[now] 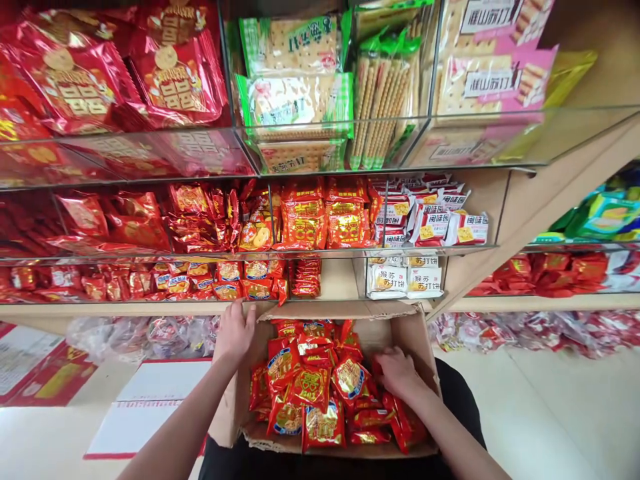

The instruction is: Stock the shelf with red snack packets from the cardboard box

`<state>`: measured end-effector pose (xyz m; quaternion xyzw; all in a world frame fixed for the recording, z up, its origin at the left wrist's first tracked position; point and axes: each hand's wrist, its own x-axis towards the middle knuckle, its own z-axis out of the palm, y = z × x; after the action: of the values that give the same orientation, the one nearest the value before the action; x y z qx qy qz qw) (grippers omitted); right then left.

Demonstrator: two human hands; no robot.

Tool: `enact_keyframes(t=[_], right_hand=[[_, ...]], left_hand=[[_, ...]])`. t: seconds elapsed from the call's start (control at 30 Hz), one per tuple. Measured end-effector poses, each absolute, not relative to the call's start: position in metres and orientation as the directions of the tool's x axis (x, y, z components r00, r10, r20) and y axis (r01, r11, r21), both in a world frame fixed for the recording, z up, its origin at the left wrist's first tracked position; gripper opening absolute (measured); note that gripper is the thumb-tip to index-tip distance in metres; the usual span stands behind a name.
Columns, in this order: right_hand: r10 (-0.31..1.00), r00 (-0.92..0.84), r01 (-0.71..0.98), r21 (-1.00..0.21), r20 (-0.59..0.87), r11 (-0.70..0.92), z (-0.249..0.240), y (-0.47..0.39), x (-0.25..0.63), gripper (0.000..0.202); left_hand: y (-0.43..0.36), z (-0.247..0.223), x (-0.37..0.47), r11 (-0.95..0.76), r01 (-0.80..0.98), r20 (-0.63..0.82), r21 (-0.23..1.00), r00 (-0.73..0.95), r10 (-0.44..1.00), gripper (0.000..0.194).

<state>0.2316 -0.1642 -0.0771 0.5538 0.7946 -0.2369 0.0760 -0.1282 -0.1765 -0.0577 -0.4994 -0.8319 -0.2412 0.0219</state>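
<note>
Head view, carton: I see red snack packets (310,387) with gold printing heaped inside an open cardboard box (225,420), just below the shelf (340,280).
Left hand: this hand (235,337) rests at the box's far-left corner, fingers partly curled; I can't tell how firmly they grip.
Right hand: this one (400,373) reaches among the packets, fingertips hidden; I can't tell whether it holds any.
Packet handling: I judge them light, slick-skinned, crushable inside; I'd pinch the crimped ends.

Over my feed, I see the lower shelf (341,280) bearing red packets (175,280) and white cracker packs (405,281); on the pale floor (500,383) lies a white, red-edged panel (155,383).
</note>
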Motion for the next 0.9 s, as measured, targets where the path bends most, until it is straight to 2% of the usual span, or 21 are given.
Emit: enact_keyframes(t=[0.1, 0.17, 0.23, 0.3, 0.33, 0.4, 0.43, 0.5, 0.67, 0.8, 0.9], right_hand=[[0.879, -0.402, 0.882, -0.365, -0.258, 0.297, -0.066, -0.173, 0.240, 0.018], [0.934, -0.349, 0.809, -0.529, -0.079, 0.257, -0.056, -0.179, 0.249, 0.017], [0.982, -0.186, 0.636, -0.761, 0.008, 0.127, -0.047, -0.184, 0.258, 0.021], [0.994, -0.037, 0.310, -0.947, -0.099, -0.082, -0.040, -0.189, 0.262, 0.028], [0.982, -0.001, 0.115, -0.975, -0.190, -0.188, -0.037, -0.191, 0.262, 0.029], [0.942, 0.002, -0.221, -0.919, -0.336, -0.327, -0.033, -0.194, 0.259, 0.026], [0.928, -0.009, -0.335, -0.873, -0.373, -0.355, -0.032, -0.195, 0.257, 0.025], [0.914, -0.029, -0.459, -0.807, -0.404, -0.372, -0.029, -0.195, 0.253, 0.023], [0.902, -0.083, -0.484, -0.774, -0.424, -0.409, -0.023, -0.199, 0.248, 0.030], [0.877, -0.214, -0.351, -0.804, -0.430, -0.480, -0.022, -0.207, 0.244, 0.027], [0.905, -0.239, -0.247, -0.880, -0.351, -0.406, -0.020, -0.207, 0.239, 0.029]], left_hand=[[-0.177, -0.056, -0.128, 0.387, 0.836, 0.269, 0.388, -0.504, 0.821, 0.043], [-0.178, -0.056, -0.128, 0.387, 0.832, 0.261, 0.397, -0.507, 0.822, 0.043], [-0.178, -0.055, -0.128, 0.385, 0.829, 0.251, 0.406, -0.507, 0.825, 0.043], [-0.177, -0.054, -0.128, 0.388, 0.823, 0.240, 0.415, -0.510, 0.826, 0.044], [-0.177, -0.054, -0.128, 0.390, 0.820, 0.236, 0.420, -0.513, 0.825, 0.044], [-0.176, -0.054, -0.127, 0.391, 0.815, 0.229, 0.428, -0.516, 0.825, 0.044], [-0.175, -0.053, -0.127, 0.390, 0.814, 0.227, 0.430, -0.516, 0.826, 0.044], [-0.174, -0.053, -0.126, 0.388, 0.814, 0.224, 0.433, -0.514, 0.828, 0.044], [-0.175, -0.053, -0.125, 0.399, 0.809, 0.225, 0.431, -0.525, 0.821, 0.044], [-0.177, -0.055, -0.124, 0.395, 0.812, 0.235, 0.429, -0.523, 0.819, 0.043], [-0.177, -0.055, -0.124, 0.387, 0.817, 0.247, 0.428, -0.518, 0.819, 0.042]])
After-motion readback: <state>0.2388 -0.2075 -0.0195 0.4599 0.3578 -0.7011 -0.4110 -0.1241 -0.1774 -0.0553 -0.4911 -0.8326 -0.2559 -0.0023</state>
